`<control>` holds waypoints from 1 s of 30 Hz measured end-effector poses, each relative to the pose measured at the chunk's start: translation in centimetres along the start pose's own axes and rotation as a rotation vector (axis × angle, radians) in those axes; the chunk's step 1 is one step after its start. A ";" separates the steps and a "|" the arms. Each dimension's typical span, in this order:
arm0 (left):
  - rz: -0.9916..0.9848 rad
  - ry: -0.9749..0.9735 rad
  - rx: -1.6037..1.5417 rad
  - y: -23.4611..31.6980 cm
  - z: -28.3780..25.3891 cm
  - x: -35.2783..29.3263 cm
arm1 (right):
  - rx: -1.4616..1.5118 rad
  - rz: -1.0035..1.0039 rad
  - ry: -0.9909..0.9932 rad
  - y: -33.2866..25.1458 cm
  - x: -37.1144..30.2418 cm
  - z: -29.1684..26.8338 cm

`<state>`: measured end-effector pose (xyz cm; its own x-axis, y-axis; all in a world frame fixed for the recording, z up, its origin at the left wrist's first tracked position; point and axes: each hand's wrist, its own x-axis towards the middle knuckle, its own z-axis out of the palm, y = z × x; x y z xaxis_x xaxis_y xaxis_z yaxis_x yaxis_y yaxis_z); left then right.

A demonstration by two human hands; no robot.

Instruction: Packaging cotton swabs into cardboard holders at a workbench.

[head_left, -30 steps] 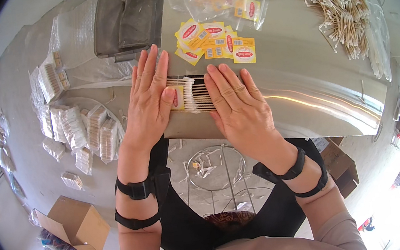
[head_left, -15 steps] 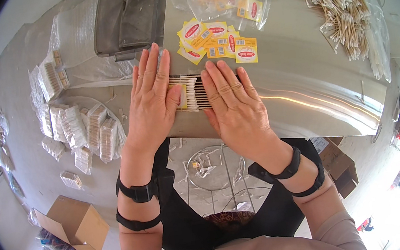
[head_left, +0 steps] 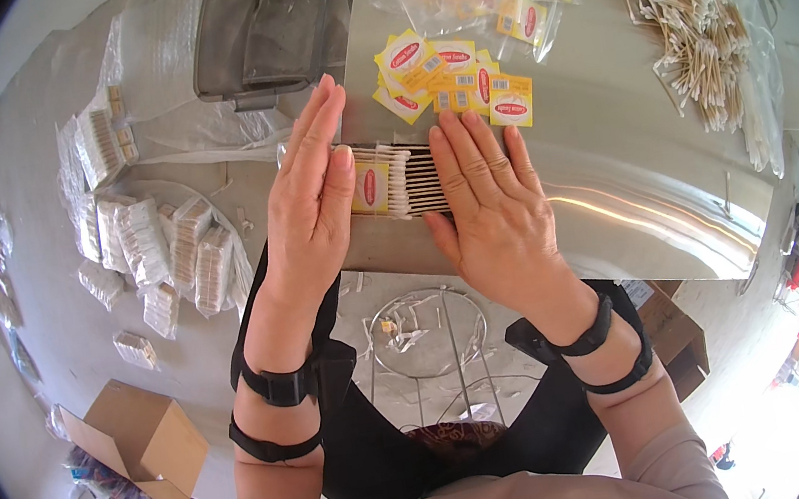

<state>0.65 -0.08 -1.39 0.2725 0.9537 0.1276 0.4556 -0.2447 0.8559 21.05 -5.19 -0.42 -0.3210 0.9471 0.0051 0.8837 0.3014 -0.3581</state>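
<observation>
Row of cotton swabs lay between left hand and right hand, sticks' long axis running left to right. Right hand nearer, flat over right ends, fingers straight, grip closed on nothing. Left hand tilted on edge at left end, fingers straight, unclenched (underside contact hidden), thumb beside yellow card. Counter smooth, shiny; loose cards just beyond, swab heap far right. Wrapped bundles, cardboard box sat well off to left.
</observation>
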 end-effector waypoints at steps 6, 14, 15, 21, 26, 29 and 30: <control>-0.014 0.030 -0.099 -0.2 0.2 -0.2 | -0.029 0.022 0.014 -0.4 -0.5 0.8; -0.024 0.025 -0.102 -0.1 0.3 -0.2 | -0.058 0.061 0.050 -1.1 -0.4 1.3; -0.051 0.028 -0.173 -0.1 0.4 -0.2 | -0.057 0.062 0.049 -1.1 -0.4 1.4; -0.167 0.050 -0.436 0.0 0.6 -0.4 | -0.009 0.092 0.067 -1.5 -0.3 1.6; -0.192 0.048 -0.649 -0.8 0.2 -0.4 | -0.062 0.091 0.072 -1.8 -0.1 2.0; -0.182 0.067 -0.701 -1.2 -0.1 -0.5 | 0.015 0.081 0.084 -1.8 -0.2 1.7; -0.198 0.099 -0.659 -0.8 -0.3 -0.5 | 0.014 0.081 0.084 -1.6 -0.2 1.5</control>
<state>-0.06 -0.31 -2.00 0.1440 0.9886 -0.0441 -0.1296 0.0630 0.9896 19.20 -5.98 -1.29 -0.2184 0.9744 0.0536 0.9005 0.2224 -0.3737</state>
